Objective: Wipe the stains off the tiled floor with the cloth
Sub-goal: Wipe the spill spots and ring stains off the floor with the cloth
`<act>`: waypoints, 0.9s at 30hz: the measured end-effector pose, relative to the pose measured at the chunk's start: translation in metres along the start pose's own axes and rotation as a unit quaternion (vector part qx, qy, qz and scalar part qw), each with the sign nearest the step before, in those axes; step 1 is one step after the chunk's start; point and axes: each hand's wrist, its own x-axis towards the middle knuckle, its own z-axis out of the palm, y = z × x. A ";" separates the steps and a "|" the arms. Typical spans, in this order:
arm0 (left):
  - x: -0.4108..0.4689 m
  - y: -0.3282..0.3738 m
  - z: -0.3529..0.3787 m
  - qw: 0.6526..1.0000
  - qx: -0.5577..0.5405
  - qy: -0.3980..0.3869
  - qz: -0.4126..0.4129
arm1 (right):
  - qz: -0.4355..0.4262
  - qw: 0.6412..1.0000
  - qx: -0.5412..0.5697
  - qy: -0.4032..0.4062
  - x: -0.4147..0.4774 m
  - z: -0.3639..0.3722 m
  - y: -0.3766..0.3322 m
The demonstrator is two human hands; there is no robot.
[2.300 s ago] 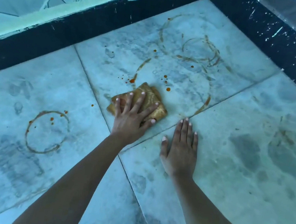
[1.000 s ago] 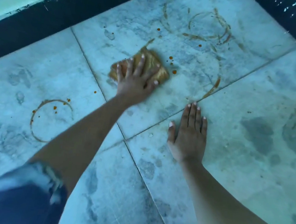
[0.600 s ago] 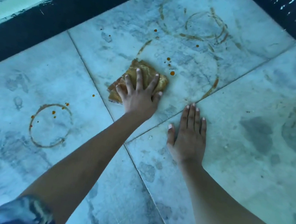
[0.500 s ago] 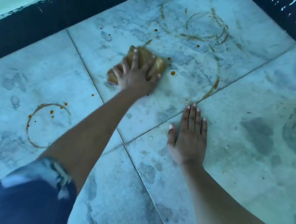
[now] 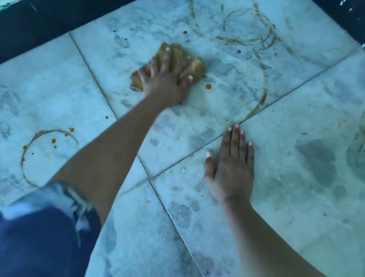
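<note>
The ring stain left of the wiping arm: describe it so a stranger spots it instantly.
Start at the left hand pressing the cloth; follow that arm back. On the tile to its left lies a brown ring stain, alone, with red droplets inside, unlike the overlapping rings ahead.

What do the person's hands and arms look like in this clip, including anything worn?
Both forearms are bare, with no sleeves, watch or bracelets visible. The left hand and right hand wear no gloves or rings, and the nails look pale. By the left arm, frayed blue denim with a whitish ragged edge shows.
</note>
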 end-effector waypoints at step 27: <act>-0.058 -0.038 0.013 0.994 0.032 -0.031 0.102 | 0.025 0.999 0.003 -0.031 0.044 -0.010 0.031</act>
